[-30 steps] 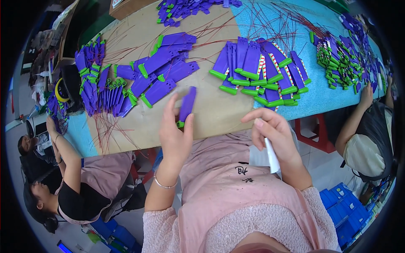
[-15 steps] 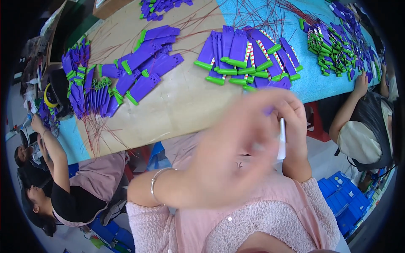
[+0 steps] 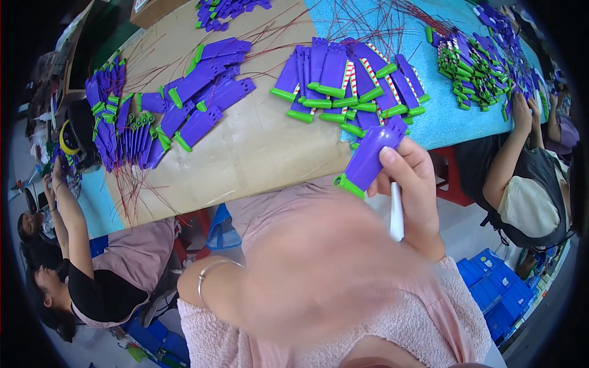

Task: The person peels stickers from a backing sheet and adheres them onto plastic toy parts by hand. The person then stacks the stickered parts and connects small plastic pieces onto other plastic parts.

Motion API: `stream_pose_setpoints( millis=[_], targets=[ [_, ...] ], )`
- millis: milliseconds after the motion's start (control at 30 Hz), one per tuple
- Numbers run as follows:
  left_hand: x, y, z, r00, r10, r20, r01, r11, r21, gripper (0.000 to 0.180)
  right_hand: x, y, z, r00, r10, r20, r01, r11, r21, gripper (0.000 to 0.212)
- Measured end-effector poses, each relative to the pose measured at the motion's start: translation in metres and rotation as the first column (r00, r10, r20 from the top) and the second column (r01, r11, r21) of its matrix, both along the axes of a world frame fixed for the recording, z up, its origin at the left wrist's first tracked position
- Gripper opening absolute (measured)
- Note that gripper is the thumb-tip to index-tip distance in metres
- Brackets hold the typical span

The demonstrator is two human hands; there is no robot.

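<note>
My right hand pinches a single purple blade, thumb laid flat on its broad face and fingers bent behind it. The blade is tilted, its green end pointing down and to the left, its notched end up and to the right. It is raised at the near edge of the table, in front of the striped-edge blades. A white strip hangs below the thumb from the same hand; how it is gripped is hidden.

My left hand is in front of my chest, badly blurred. I cannot tell whether its fingers are spread or pressed together, nor whether they carry anything.

Assessment: the pinch appears sound, since the thumb bears on the flat face and leaves the green end and much of the long edge exposed. Pressure should be firm enough to prevent pivoting, yet light enough not to bend the plate. The white strip merits attention; it should stay clear of the blade's face and uncreased. The left hand is best brought in from the exposed side, without knocking the green end. The red wires trailing from the left-hand pile present a snagging risk if reached across.
</note>
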State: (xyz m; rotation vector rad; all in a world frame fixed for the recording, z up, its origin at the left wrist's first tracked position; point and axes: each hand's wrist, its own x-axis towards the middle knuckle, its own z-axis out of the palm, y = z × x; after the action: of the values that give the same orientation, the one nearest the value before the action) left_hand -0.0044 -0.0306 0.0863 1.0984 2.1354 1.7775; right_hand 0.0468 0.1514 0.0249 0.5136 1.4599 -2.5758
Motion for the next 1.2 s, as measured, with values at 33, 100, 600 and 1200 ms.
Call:
stream_pose_setpoints(
  millis=[33, 100, 600, 1200],
  targets=[
    [-0.002, -0.006, -0.003, 1.0, -0.004, -0.016, 0.003, 1.0, -0.018, 0.01, -0.002, 0.001, 0.002, 0.998, 0.063, -0.025, -0.062, 0.998, 0.033, 0.019],
    [-0.005, -0.019, -0.036, 0.925, 0.257, 0.28, -0.246, 0.966, -0.077, 0.011, -0.003, -0.002, 0.003, 0.991, 0.118, -0.063, -0.113, 0.99, 0.08, 0.019],
    [-0.01, -0.005, -0.072, 0.615, -0.069, 0.786, -0.318, 0.89, 0.326, 0.014, -0.023, -0.023, 0.001, 0.965, 0.245, 0.09, -0.253, 0.964, 0.086, 0.021],
    [-0.004, -0.001, -0.071, 0.82, 0.173, 0.545, -0.281, 0.952, 0.12, 0.022, -0.02, -0.014, 0.007, 0.969, 0.246, -0.007, -0.242, 0.957, 0.159, 0.02]
  ],
)
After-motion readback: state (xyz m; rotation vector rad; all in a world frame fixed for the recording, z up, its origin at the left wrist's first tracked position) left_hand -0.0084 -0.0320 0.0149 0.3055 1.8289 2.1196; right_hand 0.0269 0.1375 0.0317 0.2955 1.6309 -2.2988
